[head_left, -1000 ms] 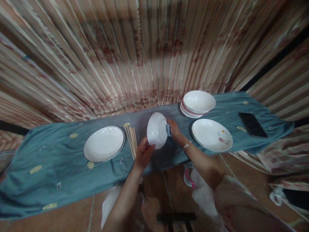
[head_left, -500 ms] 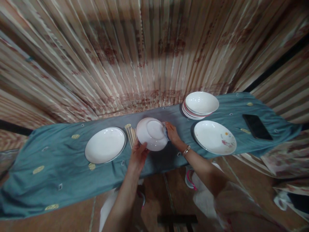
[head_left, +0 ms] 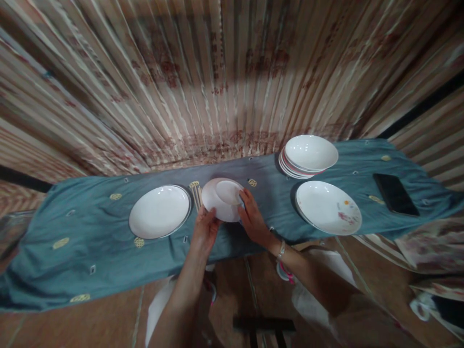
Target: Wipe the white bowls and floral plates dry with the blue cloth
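A white bowl (head_left: 213, 199) is tilted in front of me, its underside and round foot ring turned toward me. Its lower left rim is gripped by my left hand (head_left: 206, 229), thumb on the outside. My right hand (head_left: 252, 217) presses its bent fingers on the bowl's right side. Beneath those fingers shows a bit of a blue-and-white cloth (head_left: 242, 205), mostly covered by the hand. Wooden chopsticks (head_left: 196, 197) lie on the table just left of the bowl, partly hidden by it. Left of them rest stacked white plates (head_left: 159, 211).
A stack of white bowls (head_left: 311, 153) stands at the back right. In front of it sits a white plate with flowers (head_left: 328, 208). Farther right lies a black phone (head_left: 396, 194). A green patterned cloth (head_left: 108, 241) covers the table, and a pleated curtain (head_left: 232, 96) hangs behind.
My right hand has moved from the bowl's right rim onto its underside, near the foot ring. The bowl has tilted and shifted slightly left, while my left hand keeps its grip.
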Demonstrator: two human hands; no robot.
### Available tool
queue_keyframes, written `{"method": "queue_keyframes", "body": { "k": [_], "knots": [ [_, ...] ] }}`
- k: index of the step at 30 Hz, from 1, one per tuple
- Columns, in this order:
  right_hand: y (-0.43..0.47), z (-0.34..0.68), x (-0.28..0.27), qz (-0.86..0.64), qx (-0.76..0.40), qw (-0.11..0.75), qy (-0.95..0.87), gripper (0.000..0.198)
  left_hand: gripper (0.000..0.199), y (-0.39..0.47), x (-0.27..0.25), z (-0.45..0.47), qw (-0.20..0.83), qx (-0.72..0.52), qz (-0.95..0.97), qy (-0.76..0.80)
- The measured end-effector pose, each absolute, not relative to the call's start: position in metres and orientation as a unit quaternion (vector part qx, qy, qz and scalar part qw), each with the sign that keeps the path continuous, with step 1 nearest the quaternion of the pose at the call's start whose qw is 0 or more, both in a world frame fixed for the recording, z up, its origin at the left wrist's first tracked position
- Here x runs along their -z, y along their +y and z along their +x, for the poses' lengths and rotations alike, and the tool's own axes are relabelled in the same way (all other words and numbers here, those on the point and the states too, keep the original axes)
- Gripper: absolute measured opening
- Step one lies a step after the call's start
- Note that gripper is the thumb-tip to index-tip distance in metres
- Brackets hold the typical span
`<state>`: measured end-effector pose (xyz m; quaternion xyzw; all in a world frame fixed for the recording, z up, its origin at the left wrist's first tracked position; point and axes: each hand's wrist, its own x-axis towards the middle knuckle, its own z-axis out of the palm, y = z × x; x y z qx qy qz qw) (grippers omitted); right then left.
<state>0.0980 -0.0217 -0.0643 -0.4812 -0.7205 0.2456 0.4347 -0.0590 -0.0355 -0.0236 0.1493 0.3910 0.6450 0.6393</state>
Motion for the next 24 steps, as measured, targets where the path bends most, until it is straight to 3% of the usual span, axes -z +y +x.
{"method": "queue_keyframes", "body": {
  "k": [4,9,17,24],
  "knots": [
    [-0.033,0.097,0.05,-0.402,-0.197,0.399,-0.8,0.06,0.051,-0.038,0.019,-0.057,0.635,-0.639,0.184,0.393],
    [-0.025,0.098,0.041,-0.362,-0.233,0.415,-0.802,0.063,0.047,-0.04,0.012,-0.054,0.62,-0.631,0.224,0.409],
    [0.003,0.111,0.049,-0.487,-0.228,0.461,-0.706,0.035,0.076,-0.037,0.012,-0.052,0.59,-0.636,0.244,0.433],
    [-0.008,0.115,0.044,-0.473,-0.174,0.417,-0.756,0.039,0.063,-0.026,0.018,-0.043,0.566,-0.659,0.195,0.455]
  ]
}}
